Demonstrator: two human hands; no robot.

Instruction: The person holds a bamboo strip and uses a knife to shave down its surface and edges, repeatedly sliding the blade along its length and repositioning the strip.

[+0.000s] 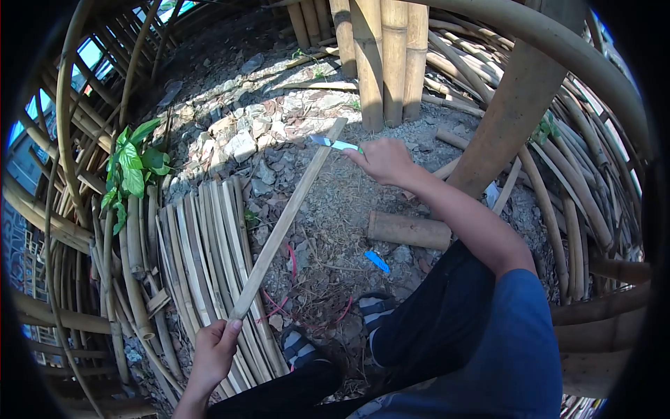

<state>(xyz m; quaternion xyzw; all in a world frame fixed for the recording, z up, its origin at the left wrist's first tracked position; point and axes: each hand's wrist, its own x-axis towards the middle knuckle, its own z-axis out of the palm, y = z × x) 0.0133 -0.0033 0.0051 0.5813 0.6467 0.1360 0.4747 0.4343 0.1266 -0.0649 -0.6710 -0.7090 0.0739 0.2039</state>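
My left hand [214, 351] is closed around the near end of a long flat bamboo strip [289, 216], which slants up and away to the right. In my right hand [386, 160] is a knife [338, 144] with a pale handle; its blade lies at the strip's far end and appears to touch it. Below the strip on the left, a row of split bamboo strips [202, 244] lies side by side on the ground. Most of the knife's handle is hidden by my right fingers.
Thick upright bamboo posts [382, 70] stand ahead, and a large leaning pole [513, 105] rises at the right. A short bamboo piece [410, 230] and a blue scrap [377, 261] lie near my feet. Piled poles [583, 167] line the right; a leafy plant [132, 165] grows at left.
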